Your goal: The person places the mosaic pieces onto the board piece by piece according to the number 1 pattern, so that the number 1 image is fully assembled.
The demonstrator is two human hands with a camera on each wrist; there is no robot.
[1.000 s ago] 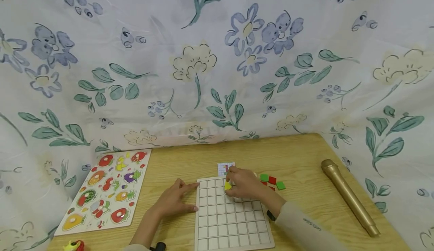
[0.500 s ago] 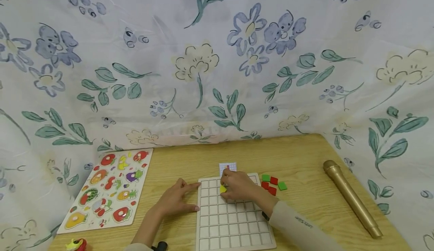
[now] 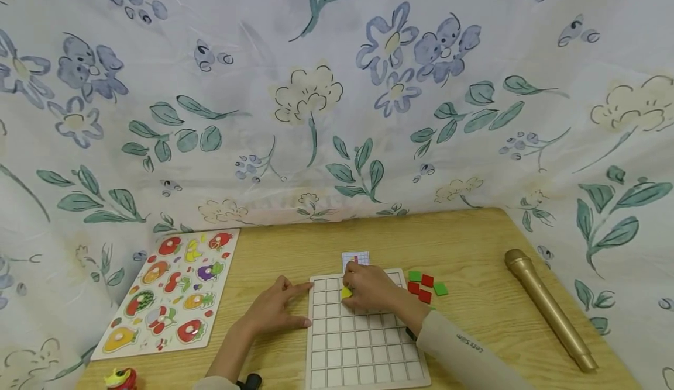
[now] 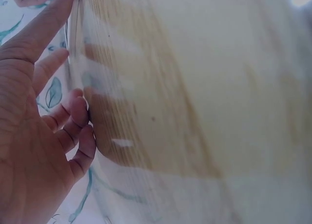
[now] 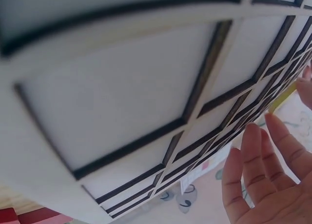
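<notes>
A white grid board (image 3: 363,356) of square cells lies on the table in the head view. My right hand (image 3: 374,287) pinches a yellow tile (image 3: 346,293) between thumb and fingers, over the board's upper rows. In the right wrist view, the yellow tile (image 5: 282,98) shows as a thin edge at the fingertips, close over the grid. My left hand (image 3: 271,308) is beside the board, index finger and thumb spread, their tips at its left edge. The left wrist view shows the left hand (image 4: 36,131) with its other fingers resting loosely near the wooden tabletop.
A small printed grid card (image 3: 361,256) lies behind the board. Several loose red tiles (image 3: 425,296) and green tiles (image 3: 440,288) are right of it. A gold microphone (image 3: 547,308) lies far right, a fruit puzzle board (image 3: 168,293) left, and a red-and-yellow toy (image 3: 121,379) front left.
My right hand has shifted slightly left over the board with the yellow tile, then stayed there. The left hand holds its place at the board's edge. The head view has drifted a little.
</notes>
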